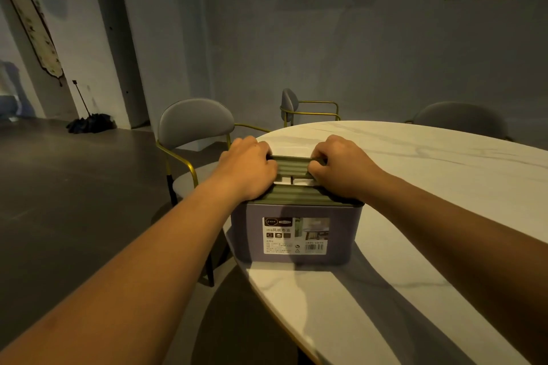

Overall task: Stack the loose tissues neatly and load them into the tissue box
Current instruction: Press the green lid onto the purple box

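box (335, 234) stands at the left edge of the table (444, 187), its label (296, 235) nearest. ribbed lid (293, 167) sits on top of it. left hand (247, 166) grips the lid's left end, fingers curled over it; right hand (341, 166) grips the right end likewise. white shows in the slot (285, 182) between them. chair (195, 121) stands beyond.

Tissue box (296, 234): grey body, white label on near side, ribbed green lid (292, 164) on; upright near worktop (415, 187) edge

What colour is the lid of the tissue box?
The lid is ridged olive green, best seen in the head view.
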`<state>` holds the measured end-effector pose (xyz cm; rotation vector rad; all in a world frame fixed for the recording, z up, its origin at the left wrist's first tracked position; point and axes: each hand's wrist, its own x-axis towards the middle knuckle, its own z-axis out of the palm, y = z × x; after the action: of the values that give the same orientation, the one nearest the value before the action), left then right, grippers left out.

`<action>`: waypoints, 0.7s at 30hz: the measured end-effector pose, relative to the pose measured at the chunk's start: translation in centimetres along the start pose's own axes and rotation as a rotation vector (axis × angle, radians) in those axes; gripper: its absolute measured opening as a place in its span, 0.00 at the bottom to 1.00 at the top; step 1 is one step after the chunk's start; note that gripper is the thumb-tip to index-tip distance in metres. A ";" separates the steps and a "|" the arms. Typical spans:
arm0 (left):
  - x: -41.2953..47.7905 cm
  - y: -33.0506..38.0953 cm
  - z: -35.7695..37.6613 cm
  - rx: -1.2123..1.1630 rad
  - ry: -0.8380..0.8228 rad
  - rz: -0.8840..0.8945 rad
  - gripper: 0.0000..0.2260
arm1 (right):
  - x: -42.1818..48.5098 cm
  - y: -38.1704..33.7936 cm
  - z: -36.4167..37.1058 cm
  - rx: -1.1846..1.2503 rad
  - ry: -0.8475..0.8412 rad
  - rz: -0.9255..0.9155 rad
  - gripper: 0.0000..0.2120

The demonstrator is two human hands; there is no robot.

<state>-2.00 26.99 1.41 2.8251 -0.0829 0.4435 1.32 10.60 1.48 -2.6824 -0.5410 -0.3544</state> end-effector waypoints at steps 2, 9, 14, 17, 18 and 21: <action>0.0 0.2 0.0 0.031 -0.005 -0.017 0.15 | 0.0 -0.1 -0.1 -0.012 -0.022 -0.004 0.10; 0.3 0.5 -0.1 0.069 -0.006 -0.059 0.14 | 0.9 0.1 0.0 -0.037 -0.058 0.001 0.07; 0.2 0.6 -0.1 0.094 0.010 -0.064 0.13 | 1.1 0.0 0.0 -0.033 -0.079 -0.017 0.08; 0.1 0.6 0.0 0.101 0.034 -0.066 0.14 | 1.3 0.1 0.1 -0.042 -0.088 -0.019 0.08; 0.1 0.6 0.0 0.102 0.041 -0.065 0.14 | 1.3 0.1 0.2 -0.044 -0.089 -0.019 0.08; 0.2 0.5 0.2 0.106 0.061 -0.058 0.16 | 1.3 0.1 0.2 -0.003 -0.080 -0.015 0.09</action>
<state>-1.83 26.46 1.42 2.9060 0.0352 0.5355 2.60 11.00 1.64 -2.7058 -0.5847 -0.2529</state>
